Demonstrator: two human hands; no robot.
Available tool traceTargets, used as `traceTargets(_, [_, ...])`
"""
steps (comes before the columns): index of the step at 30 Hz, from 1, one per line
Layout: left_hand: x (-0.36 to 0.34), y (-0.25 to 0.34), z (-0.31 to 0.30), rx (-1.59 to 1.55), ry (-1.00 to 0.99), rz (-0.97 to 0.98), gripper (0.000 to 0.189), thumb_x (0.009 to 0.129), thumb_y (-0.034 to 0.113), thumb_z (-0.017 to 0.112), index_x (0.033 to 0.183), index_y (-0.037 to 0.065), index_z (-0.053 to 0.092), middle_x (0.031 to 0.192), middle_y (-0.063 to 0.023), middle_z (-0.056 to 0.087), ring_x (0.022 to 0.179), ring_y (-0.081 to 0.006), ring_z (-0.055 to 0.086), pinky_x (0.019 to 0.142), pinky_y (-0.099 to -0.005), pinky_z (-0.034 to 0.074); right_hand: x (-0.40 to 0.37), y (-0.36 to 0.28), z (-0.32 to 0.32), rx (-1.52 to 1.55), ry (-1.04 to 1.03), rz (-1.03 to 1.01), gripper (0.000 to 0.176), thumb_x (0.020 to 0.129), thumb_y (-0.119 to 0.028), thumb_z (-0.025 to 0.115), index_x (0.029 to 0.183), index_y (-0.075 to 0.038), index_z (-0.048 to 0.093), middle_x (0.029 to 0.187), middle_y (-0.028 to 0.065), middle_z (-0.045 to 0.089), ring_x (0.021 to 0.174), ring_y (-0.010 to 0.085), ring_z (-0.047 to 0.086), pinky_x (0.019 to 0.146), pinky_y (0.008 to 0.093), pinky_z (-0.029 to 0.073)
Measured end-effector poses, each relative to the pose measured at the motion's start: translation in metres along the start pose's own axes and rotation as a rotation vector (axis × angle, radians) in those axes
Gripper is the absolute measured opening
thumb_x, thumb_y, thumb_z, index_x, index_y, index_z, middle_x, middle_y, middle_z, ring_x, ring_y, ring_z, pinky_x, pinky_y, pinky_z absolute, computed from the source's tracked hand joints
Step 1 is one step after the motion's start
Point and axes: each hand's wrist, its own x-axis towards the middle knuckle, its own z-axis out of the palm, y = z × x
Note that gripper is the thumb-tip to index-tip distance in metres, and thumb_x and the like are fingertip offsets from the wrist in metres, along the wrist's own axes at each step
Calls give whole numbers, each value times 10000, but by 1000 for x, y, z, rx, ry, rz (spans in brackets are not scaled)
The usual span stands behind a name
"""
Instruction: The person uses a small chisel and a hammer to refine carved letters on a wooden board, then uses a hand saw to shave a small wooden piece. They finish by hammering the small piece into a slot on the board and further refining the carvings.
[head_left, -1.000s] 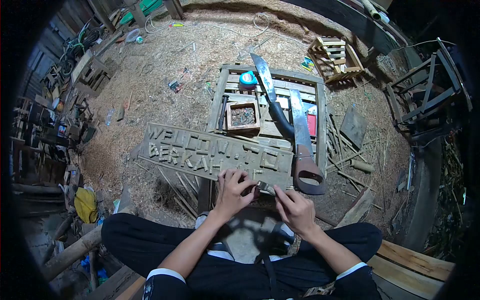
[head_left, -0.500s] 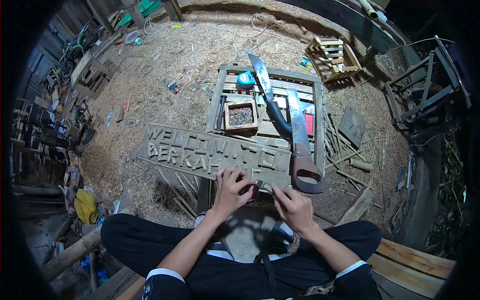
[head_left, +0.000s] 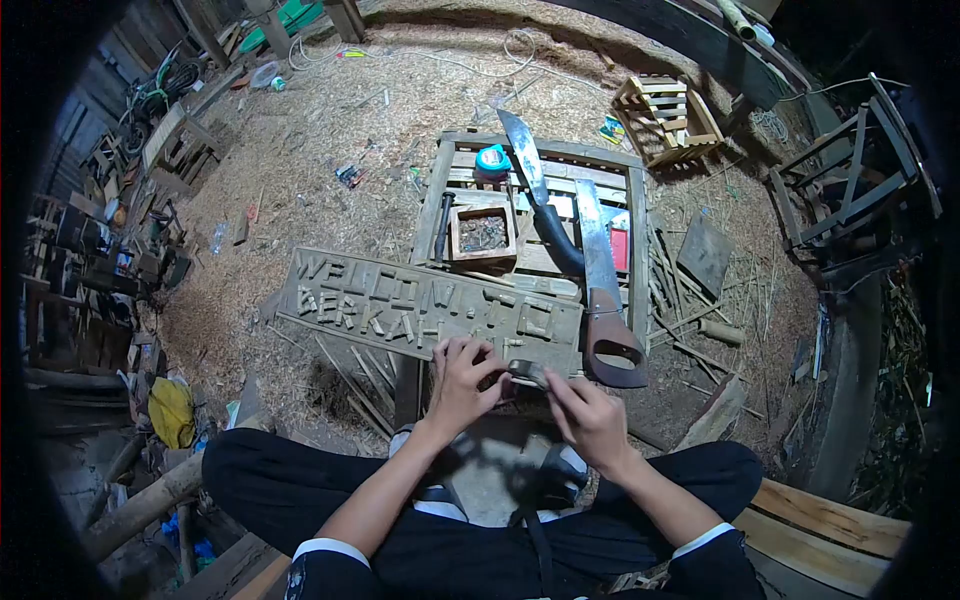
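Observation:
A wooden board with raised letter pieces lies in front of me, its upper row reading roughly "WELCOME". At its near edge my left hand is closed, fingertips pinched together; what they hold is hidden. My right hand is closed too, thumb and fingers pinching the right end of a small grey metal-looking piece. That piece spans the gap between both hands, just over the board's near edge. Its exact kind is too small to make out.
A slatted wooden table bears a machete, a handsaw, a tape measure, a hammer-like tool and a small wooden box of bits. Wood shavings cover the ground. A slatted crate stands beyond.
The small grey piece between my hands has turned slightly and shows a broader face. Both hands stay in nearly the same place.

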Motion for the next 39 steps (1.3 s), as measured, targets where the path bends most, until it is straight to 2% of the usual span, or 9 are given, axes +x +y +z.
traceTargets(3, [1, -4, -1, 0, -15, -8, 193, 792, 188, 835, 974, 160, 776, 1063, -23, 641, 1120, -256, 565, 1047, -486, 330, 4, -2, -3, -39, -124, 27, 449, 877, -61, 765, 1323, -61, 709, 910, 121, 694, 713, 296, 691, 622, 399, 559])
traceTargets(7, [-1, 0, -1, -12, 2, -3, 187, 796, 183, 833, 970, 152, 773, 1063, -25, 639, 1116, -256, 565, 1039, -485, 333, 0, -2, -2, 60, 96, 26, 464, 895, -109, 773, 1354, -132, 709, 886, 93, 678, 706, 281, 678, 613, 405, 550])
traceTargets(9, [2, 1, -2, -7, 1, 6, 189, 796, 184, 833, 972, 149, 773, 1062, -26, 639, 1116, -257, 565, 1037, -485, 334, 2, -2, -2, -48, -132, 72, 437, 882, -77, 768, 1316, -88, 725, 925, 117, 695, 730, 288, 694, 628, 403, 560])
traceTargets(19, [3, -1, -2, -7, 11, 16, 174, 797, 192, 830, 963, 163, 784, 1032, -26, 643, 1097, -248, 569, 1029, -483, 332, 7, -2, -6, -46, -143, 62, 429, 882, -54, 763, 1309, -55, 716, 916, 129, 701, 720, 289, 700, 623, 399, 561])
traceTargets(23, [-1, -2, 0, -17, 6, 4, 182, 795, 210, 834, 958, 154, 776, 1046, -28, 638, 1103, -252, 566, 1031, -483, 330, 4, -1, -4, 60, 107, 49, 459, 908, -124, 763, 1363, -127, 707, 907, 88, 693, 723, 274, 696, 604, 398, 563])
traceTargets(27, [2, 0, -2, -11, -5, 9, 186, 793, 217, 842, 946, 141, 769, 1061, -37, 634, 1110, -261, 566, 1036, -485, 334, 8, -1, -8, -19, -165, 86, 389, 909, -28, 719, 1296, -4, 691, 914, 158, 696, 705, 309, 701, 603, 410, 556])
traceTargets(33, [1, -1, 1, 1, 11, 5, 182, 810, 224, 827, 985, 183, 802, 1037, -17, 649, 1097, -241, 570, 1043, -482, 319, 5, 0, -7, 74, 80, 96, 402, 924, -91, 729, 1325, -71, 702, 897, 113, 678, 716, 312, 691, 624, 415, 555])
traceTargets(37, [2, 0, -2, -5, -9, 8, 166, 813, 204, 839, 969, 172, 795, 1033, -22, 631, 1094, -248, 551, 1046, -471, 323, 12, -3, -11, -30, -143, 78, 364, 912, -13, 714, 1274, 21, 691, 928, 163, 695, 717, 315, 701, 621, 415, 554])
traceTargets(39, [0, 1, -1, -24, -18, -23, 171, 811, 203, 840, 976, 183, 800, 1034, -19, 632, 1086, -244, 549, 1043, -467, 322, 12, -5, -12, 21, 93, 74, 390, 906, -33, 733, 1295, -20, 700, 942, 149, 703, 727, 311, 708, 634, 417, 561])
